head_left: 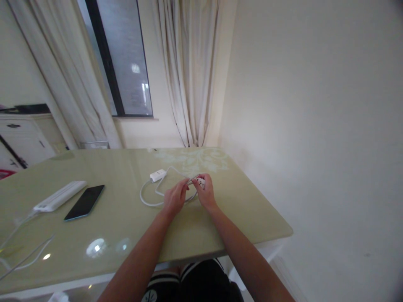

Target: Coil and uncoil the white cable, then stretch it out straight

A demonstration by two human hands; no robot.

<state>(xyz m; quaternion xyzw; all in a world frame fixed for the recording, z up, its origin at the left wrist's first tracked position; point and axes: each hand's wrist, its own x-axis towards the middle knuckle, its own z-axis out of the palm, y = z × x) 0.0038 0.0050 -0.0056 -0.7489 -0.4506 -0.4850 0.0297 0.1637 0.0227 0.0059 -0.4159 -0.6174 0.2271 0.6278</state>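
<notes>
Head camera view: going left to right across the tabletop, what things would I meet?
White power strip → black phone → white adapter block on its looped white cable → left hand → right hand, both pinching the cable's other end.

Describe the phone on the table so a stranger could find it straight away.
Start at the pale green table under the window. On its left half lies a white power strip, and the phone lies flat just right of it. It is the only dark, glossy slab there; the cable by the hands is white.
</notes>
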